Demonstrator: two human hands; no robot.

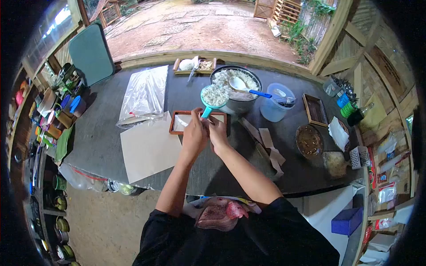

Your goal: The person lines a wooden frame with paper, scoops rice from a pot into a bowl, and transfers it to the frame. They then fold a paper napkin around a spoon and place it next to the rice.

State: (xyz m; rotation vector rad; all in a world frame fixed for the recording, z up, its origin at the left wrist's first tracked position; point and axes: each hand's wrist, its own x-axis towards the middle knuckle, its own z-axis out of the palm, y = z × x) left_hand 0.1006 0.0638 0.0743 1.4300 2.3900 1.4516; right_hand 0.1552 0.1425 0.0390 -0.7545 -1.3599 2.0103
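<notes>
My left hand [194,133] and my right hand [217,134] come together around the handle of a teal ladle [206,112]. White cooked rice [215,95] fills its round bowl, which is held at the near left rim of a dark pot [242,106]. More rice is in that pot, and a white spoon [238,83] with a blue handle rests on it. Under my hands lies a brown wooden tray [173,132] lined with white paper, partly covered by my fingers and the ladle.
Brown paper [148,148] and a clear plastic packet [144,93] lie left. A small tray [177,71] with white food stands behind. To the right are a plastic tub [273,111], a knife [262,152], paper strips [271,148], a wooden box [315,109] and a round basket [309,142].
</notes>
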